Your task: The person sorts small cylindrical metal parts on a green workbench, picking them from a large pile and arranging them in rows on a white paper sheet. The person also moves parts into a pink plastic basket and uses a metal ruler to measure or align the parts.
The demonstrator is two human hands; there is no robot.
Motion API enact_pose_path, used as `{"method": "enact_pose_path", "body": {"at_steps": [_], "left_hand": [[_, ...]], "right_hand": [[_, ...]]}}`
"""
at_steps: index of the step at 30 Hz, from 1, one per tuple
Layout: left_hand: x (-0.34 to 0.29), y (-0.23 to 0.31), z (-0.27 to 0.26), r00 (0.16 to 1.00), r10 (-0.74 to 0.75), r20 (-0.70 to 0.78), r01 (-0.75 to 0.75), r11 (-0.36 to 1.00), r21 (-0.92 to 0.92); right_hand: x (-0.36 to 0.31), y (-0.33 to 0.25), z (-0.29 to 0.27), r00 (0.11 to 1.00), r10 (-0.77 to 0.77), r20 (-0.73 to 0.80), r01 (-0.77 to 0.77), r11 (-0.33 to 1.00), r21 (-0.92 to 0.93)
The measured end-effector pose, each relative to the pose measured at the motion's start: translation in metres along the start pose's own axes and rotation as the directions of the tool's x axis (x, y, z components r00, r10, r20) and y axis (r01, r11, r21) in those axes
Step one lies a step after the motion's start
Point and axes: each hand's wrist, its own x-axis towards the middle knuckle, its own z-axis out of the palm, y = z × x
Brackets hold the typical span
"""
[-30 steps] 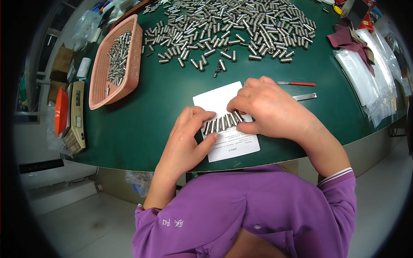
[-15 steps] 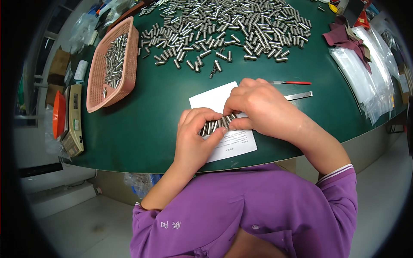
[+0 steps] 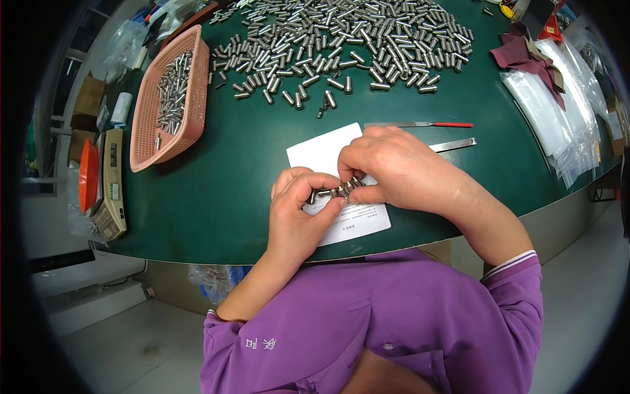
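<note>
While a short row of metal pins (image 3: 340, 190) is over the paper (image 3: 317, 151) near the tabletop's (image 3: 249, 164) front edge, the left hand (image 3: 295, 210) and right hand (image 3: 397, 164) grip it from either side, fingers (image 3: 318, 179) above, thumbs below, nearly closed on it. They cover parts of the pins (their count and any contact with the paper are hard to tell). The right hand hides one end of a metal strip (image 3: 456, 144), beside a red-handled file (image 3: 453, 125). Beyond lies a heap of pins (image 3: 400, 62), its far side cut off; a pink basket (image 3: 190, 136) stands toward the left edge.
</note>
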Motion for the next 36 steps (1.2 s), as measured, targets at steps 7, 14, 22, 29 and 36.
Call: {"method": "enact_pose_path", "body": {"at_steps": [7,14,22,29,36], "left_hand": [[-0.003,-0.003,-0.001,0.995,0.085,0.052,-0.087,0.995,0.039],[-0.005,-0.004,-0.007,0.983,0.152,0.107,-0.157,0.986,0.048],[-0.005,0.0,-0.017,0.984,0.146,0.106,-0.153,0.987,0.058],[-0.002,-0.005,-0.021,0.964,0.255,0.081,-0.266,0.946,0.186],[-0.005,0.0,-0.015,0.981,0.195,-0.022,-0.185,0.956,0.228]], "right_hand": [[-0.001,0.0,0.0,0.997,-0.074,0.029,0.073,0.997,0.011],[-0.005,-0.003,-0.005,0.992,-0.116,0.051,0.114,0.993,0.031],[0.001,-0.01,-0.002,0.975,-0.213,0.056,0.218,0.97,-0.105],[0.009,-0.003,0.029,0.923,-0.372,0.102,0.385,0.868,-0.313],[0.016,-0.003,0.008,0.891,-0.373,-0.259,0.246,0.877,-0.413]]}}
